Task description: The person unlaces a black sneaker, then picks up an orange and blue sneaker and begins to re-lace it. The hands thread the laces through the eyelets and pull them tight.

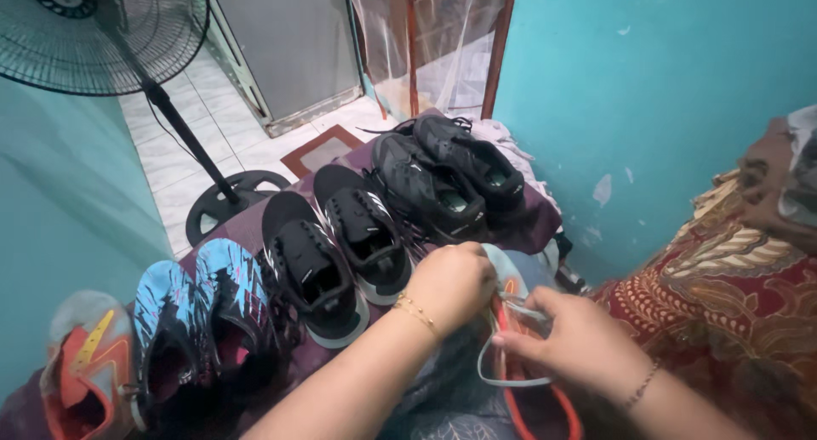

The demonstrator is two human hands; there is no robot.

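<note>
At lower centre of the frame: left hand, fist clenched over the upper part of a light blue shoe with orange trim, gold bracelet at the wrist. Just right of it: right hand, fingers pinched on a pale grey lace looping down from that shoe; thin bracelet at this wrist also. Shoe mostly hidden beneath both hands, only toe edge and orange rim visible toward the bottom edge.

Across the middle, from lower left to upper centre, 1 row on a dark purple cloth:
- 1 orange and grey shoe, far lower left.
- 2 blue and black patterned shoes, beside it.
- 2 black shoes with white soles, centre, touching side by side.
- 2 dark grey shoes, upper centre, laces loose.

Upper left: black standing fan with round base on white floor tiles. Upper right: turquoise wall, paint chipped. Right edge: red and gold patterned fabric.
</note>
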